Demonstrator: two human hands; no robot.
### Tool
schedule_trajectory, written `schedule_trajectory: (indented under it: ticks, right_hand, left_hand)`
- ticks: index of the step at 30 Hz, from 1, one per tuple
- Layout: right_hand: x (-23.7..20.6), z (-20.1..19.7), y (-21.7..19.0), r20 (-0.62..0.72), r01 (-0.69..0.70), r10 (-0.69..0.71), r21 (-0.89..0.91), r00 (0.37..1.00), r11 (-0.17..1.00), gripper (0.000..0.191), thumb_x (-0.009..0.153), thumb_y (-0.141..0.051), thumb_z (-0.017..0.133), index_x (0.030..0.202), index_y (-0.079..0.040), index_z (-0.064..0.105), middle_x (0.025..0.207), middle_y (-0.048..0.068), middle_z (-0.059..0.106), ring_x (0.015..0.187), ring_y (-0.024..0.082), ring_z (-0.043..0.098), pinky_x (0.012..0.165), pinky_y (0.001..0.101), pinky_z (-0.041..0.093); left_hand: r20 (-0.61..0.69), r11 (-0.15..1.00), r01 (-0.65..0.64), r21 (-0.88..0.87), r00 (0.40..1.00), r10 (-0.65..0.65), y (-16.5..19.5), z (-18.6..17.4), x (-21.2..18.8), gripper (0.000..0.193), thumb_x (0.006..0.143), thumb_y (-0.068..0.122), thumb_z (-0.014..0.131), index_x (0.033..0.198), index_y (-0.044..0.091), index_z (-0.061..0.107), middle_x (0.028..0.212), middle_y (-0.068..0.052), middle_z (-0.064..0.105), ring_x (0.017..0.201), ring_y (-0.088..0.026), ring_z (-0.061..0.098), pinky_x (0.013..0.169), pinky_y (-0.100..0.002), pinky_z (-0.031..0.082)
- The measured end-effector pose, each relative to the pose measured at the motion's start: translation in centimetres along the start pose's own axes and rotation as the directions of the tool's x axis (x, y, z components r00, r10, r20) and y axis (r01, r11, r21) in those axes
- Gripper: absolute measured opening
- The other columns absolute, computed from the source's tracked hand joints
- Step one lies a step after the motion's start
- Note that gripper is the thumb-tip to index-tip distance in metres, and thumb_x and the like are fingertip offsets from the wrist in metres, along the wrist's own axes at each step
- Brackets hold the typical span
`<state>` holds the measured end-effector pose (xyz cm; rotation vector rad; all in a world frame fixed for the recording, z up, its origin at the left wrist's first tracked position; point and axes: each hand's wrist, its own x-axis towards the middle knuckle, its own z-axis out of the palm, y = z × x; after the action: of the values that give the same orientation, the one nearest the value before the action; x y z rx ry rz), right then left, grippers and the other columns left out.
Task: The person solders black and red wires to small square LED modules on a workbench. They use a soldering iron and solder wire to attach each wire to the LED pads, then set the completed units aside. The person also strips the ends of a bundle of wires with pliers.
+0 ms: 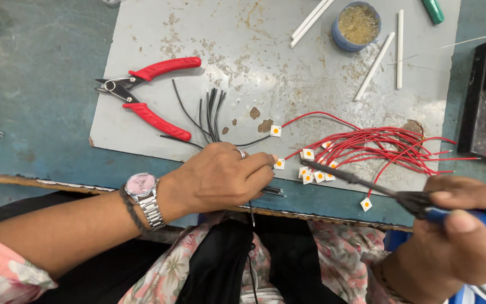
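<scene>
At the mat's edge, pinch chip (279,164) firmly with left hand (220,177); steady iron (367,183) gripped in right hand (459,236).

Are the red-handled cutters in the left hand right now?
No, the red-handled cutters lie on the grey mat, apart from the left hand.

Left hand (220,177), centre frame — silver ring (242,153), pink-faced steel-link watch (143,194), dark braided band beside it. Pink floral sleeve at lower left — same print along the bottom edge. Right hand (462,236), lower right: bare.
</scene>
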<state>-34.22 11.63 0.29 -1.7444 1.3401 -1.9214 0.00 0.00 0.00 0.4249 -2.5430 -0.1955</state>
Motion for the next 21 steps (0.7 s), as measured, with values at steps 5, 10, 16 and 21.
schedule_trajectory:
  ticks: [5,10,16,21]
  right_hand:
    - [1.2,4.7,-5.6,0.188,-0.11,0.143,-0.174,0.972,0.979,0.018,0.088,-0.014,0.071,0.093,0.003,0.069,0.087,0.015,0.068,0.072,0.019,0.064,0.071,0.023,0.048]
    - [1.7,8.3,-7.9,0.218,-0.176,0.223,-0.216,0.95,0.96,0.022,0.09,-0.014,0.077,0.093,0.006,0.068,0.087,0.011,0.072,0.07,0.015,0.061,0.072,0.0202,0.047]
    - [2.6,9.4,-8.5,0.281,-0.175,0.259,-0.291,0.924,0.941,0.023,0.086,-0.018,0.075,0.088,0.004,0.07,0.082,0.01,0.071,0.068,0.014,0.064,0.072,0.02,0.049]
    - [3.0,10.4,-9.1,0.311,-0.155,0.242,-0.278,0.919,0.948,0.022,0.088,-0.018,0.075,0.087,0.003,0.068,0.082,0.01,0.071,0.068,0.014,0.066,0.072,0.0199,0.05]
  left_hand:
    - [0.007,0.999,-0.001,0.035,1.0,0.0,0.1,-0.4,-1.0,0.011,0.083,0.012,0.066,0.083,0.006,0.057,0.084,-0.006,0.06,0.054,-0.019,0.06,0.05,-0.035,0.048]
    - [-0.009,0.999,-0.009,0.037,1.0,0.009,-0.1,-0.8,-2.0,0.011,0.082,0.011,0.065,0.079,0.005,0.056,0.081,-0.006,0.058,0.055,-0.02,0.062,0.049,-0.036,0.049]
    - [-0.002,0.999,-0.012,0.04,1.0,0.013,-0.1,-1.0,-2.5,0.011,0.082,0.011,0.065,0.079,0.005,0.056,0.079,-0.007,0.057,0.055,-0.021,0.063,0.048,-0.036,0.049]
    - [-0.006,0.999,-0.004,0.034,1.0,0.005,0.0,-1.0,-2.8,0.01,0.082,0.011,0.064,0.081,0.005,0.056,0.08,-0.007,0.057,0.055,-0.021,0.063,0.048,-0.037,0.049]
